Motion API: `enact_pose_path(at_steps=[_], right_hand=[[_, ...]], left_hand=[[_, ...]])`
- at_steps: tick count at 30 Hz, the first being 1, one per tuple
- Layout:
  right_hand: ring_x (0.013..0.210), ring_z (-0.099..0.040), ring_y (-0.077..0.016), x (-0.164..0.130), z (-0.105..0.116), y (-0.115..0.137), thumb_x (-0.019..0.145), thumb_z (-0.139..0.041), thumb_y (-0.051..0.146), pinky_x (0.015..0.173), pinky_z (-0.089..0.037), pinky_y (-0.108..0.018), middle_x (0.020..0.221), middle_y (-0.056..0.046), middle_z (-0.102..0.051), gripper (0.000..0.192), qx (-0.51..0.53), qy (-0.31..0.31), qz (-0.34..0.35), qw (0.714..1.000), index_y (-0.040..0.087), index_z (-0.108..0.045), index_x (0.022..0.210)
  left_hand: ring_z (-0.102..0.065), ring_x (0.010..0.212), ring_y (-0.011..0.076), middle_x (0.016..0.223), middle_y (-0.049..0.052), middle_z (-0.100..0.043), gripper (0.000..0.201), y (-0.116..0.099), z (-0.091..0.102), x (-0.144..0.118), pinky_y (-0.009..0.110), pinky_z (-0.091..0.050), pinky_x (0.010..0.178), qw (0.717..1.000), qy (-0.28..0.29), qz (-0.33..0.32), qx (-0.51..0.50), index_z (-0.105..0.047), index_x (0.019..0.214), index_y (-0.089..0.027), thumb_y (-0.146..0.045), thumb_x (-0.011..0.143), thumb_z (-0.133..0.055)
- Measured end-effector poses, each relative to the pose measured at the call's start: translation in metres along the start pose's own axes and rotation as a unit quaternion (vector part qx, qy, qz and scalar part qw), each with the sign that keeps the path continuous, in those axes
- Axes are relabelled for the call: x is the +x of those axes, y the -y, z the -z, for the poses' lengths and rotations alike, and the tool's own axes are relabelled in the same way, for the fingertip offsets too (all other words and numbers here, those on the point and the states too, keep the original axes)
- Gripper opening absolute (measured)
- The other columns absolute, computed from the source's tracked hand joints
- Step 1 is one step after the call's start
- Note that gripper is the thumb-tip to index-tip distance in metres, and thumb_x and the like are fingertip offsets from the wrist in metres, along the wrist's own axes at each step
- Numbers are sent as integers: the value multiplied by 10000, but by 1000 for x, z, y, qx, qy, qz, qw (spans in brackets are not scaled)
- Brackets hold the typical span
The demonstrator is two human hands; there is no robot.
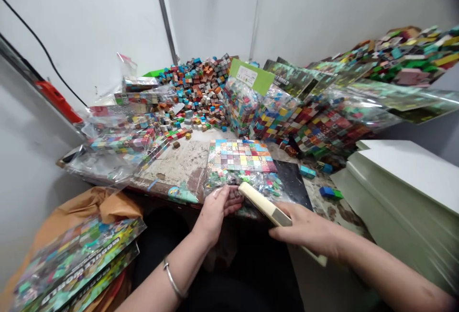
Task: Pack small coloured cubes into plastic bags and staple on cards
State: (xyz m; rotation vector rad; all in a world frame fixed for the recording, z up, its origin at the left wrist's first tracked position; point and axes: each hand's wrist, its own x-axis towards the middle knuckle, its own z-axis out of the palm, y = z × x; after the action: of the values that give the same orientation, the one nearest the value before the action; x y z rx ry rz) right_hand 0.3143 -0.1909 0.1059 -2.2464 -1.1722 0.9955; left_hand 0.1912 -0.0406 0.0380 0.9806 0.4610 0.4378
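Right fingers (292,210) wrap the middle of the cream tool (257,199).

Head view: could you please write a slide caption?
Right hand holding a long cream tool, left hand at the near edge of a clear bag of colourful cubes.

Passable: bare patch of surface (179,166), left of centre, small brown block (176,144) at its top edge. Blocked: block pile (206,87) upper centre, upright bags (244,104) right of centre, clear bags (124,139) left, flat bag (244,156) mid-frame, pale bulky stack (390,197) right.
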Motion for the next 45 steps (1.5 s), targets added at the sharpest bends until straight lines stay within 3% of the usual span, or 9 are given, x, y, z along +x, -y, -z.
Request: enact_pose_path(at_steps=[7,13,16,20,27,30,35,41,45], right_hand=[[774,-540,-189,-11,-39,-10,692,-515,257,661,-416,-270,830,-22,-592,203,115,5,2,993,185,-537,880],[904,-538,-210,-14,-72,-10,715,-507,281,794,-406,-311,947,-50,-590,290,193,-13,-38,980,183,-504,988],[896,-540,-208,-10,-69,-11,710,-516,283,793,-404,-311,948,-49,-592,306,192,-11,-41,980,174,-501,996],[860,-533,-198,-7,-55,-15,695,-515,229,733,-412,-285,851,-20,-593,276,177,-2,-16,984,178,-510,966],[810,-543,-178,-11,-35,-11,646,-526,191,696,-420,-261,884,-24,-590,256,121,-1,-15,993,180,-522,902],[853,-537,-183,-14,-23,-5,604,-531,157,734,-416,-257,915,-25,-576,315,88,-7,-5,996,190,-528,918],[814,-538,-169,-22,-10,4,596,-511,142,702,-424,-239,909,-19,-579,296,79,4,-6,997,196,-540,885],[1001,-491,-193,-28,-13,4,623,-536,170,862,-379,-271,1105,-34,-540,508,116,5,-24,993,215,-502,1128],[989,-504,-209,-30,-14,6,651,-539,202,859,-387,-288,1063,-35,-573,483,147,21,-46,988,217,-509,1133]], left_hand=[[-606,789,195,888,126,-631,392,11,0,-5,303,-486,676,1000,0,22,-14,-580,921,-96,-455,796,-484],[-596,788,182,929,120,-619,313,15,-1,-12,311,-468,724,997,25,67,-15,-597,921,-93,-367,775,-560],[-586,811,187,932,134,-612,369,22,-2,-17,333,-457,754,995,27,76,-56,-581,964,-88,-411,816,-481],[-540,968,243,1104,158,-550,389,38,-2,-29,387,-452,774,986,90,91,-107,-532,1080,-123,-403,870,-363],[-581,890,231,957,105,-635,273,51,-21,-25,353,-434,798,973,180,145,-26,-612,1005,-127,-206,745,-596],[-601,805,212,841,87,-664,250,51,-33,-15,342,-421,814,979,156,128,-18,-654,917,-111,-225,695,-655],[-570,911,229,949,114,-647,327,48,-44,-9,344,-385,867,980,147,119,-61,-631,980,-112,-294,709,-650],[-571,915,239,984,146,-632,319,40,-48,-7,354,-394,869,979,137,109,-100,-624,971,-82,-294,733,-622],[-605,864,240,903,140,-654,378,42,-51,-3,362,-433,824,979,70,142,-125,-579,1026,-93,-264,698,-657]])
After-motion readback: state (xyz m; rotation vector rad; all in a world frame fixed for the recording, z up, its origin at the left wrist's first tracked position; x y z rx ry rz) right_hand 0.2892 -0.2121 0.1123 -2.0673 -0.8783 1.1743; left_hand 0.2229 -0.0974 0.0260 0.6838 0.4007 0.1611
